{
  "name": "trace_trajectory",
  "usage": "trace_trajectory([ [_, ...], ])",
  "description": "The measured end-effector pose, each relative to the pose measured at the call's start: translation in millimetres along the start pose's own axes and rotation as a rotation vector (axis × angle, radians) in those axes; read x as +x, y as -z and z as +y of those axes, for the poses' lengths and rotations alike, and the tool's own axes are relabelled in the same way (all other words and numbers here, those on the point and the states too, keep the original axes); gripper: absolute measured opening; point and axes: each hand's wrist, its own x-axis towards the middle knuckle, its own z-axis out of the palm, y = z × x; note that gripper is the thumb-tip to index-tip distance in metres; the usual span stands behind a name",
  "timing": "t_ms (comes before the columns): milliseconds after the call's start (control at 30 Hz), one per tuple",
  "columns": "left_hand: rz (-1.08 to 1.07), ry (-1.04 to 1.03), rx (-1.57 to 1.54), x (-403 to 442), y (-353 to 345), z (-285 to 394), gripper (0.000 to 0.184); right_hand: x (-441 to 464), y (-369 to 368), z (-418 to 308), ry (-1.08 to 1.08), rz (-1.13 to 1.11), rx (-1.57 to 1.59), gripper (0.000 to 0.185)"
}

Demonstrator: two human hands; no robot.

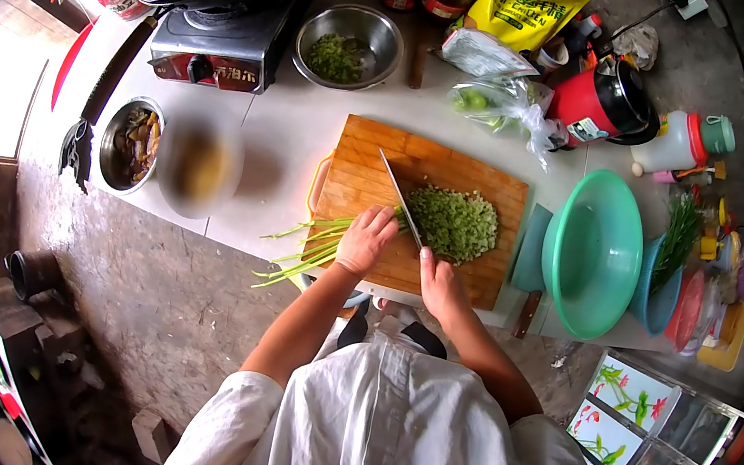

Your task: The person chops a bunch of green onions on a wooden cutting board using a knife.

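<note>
The green stalks (320, 242) lie across the near left part of the cutting board (370, 148), their long axis running roughly left to right and climbing a little toward the knife (401, 195), with the loose ends sticking out past the board's left edge. The left hand (369, 240) is the nearer one to them: it lies right on top, its grip closed down over the bunch, fingers pointing away from the body and toward the blade. The right hand (443, 286) has its grip wrapped round the knife's handle — most of the handle is hidden in the palm. The blade slants away from that hand, far and to the left, so its long axis runs across the line of the stalks, just beside the left fingertips. Whether the edge touches a stalk is too small to tell. The chopped greens (453, 224) sit in a heap directly to the right of the blade — beyond the right hand as seen from the body. The board rests on the tabletop (294, 139), with the green basin (594, 261) to its right.
</note>
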Motion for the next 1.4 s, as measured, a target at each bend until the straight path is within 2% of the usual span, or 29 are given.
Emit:
trace_trajectory([
  [100,-0.001,0.007,0.010,0.2,2.9,2.1,0.018,-5.3,4.5,-2.3,-0.013,-0.054,-0.087,0.056],
  [200,0.002,0.011,0.002,2.5,5.5,3.0,0.018,-9.8,3.3,1.2,0.053,0.015,-0.064,0.055],
  [433,0.006,0.030,-0.058,4.8,9.3,5.2,0.018,-19.9,17.1,-14.6,0.095,-0.016,-0.125,0.052],
  [500,-0.010,0.035,-0.078,4.5,8.4,4.3,0.019,-15.3,16.9,-18.4,-0.013,-0.071,-0.210,0.050],
  [533,-0.012,0.036,-0.079,4.8,8.0,3.6,0.019,-9.2,9.9,-15.6,-0.014,-0.073,-0.210,0.050],
  [600,-0.011,0.042,-0.090,3.9,6.8,3.4,0.018,5.9,-10.7,-8.5,0.050,0.060,-0.157,0.053],
  [933,0.055,0.069,-0.151,2.3,7.1,3.8,0.020,0.6,-4.8,0.6,-0.042,0.035,-0.058,0.061],
  [1033,0.023,0.072,-0.150,3.7,3.0,2.3,0.017,-10.5,8.6,-11.4,0.032,0.035,-0.052,0.064],
  [1133,0.039,0.065,-0.169,2.9,3.0,0.8,0.016,-1.7,-1.9,-10.9,0.077,0.031,-0.119,0.065],
  [1233,0.050,0.067,-0.165,5.1,2.9,0.9,0.015,17.2,-18.5,-8.9,0.014,0.071,-0.218,0.064],
  [1333,0.111,0.040,-0.190,6.2,2.7,1.4,0.020,22.2,-17.6,-1.4,0.045,0.067,-0.051,0.064],
  [1400,0.125,0.045,-0.184,6.5,3.7,0.9,0.021,16.5,-3.1,-8.7,0.026,0.033,-0.081,0.064],
])
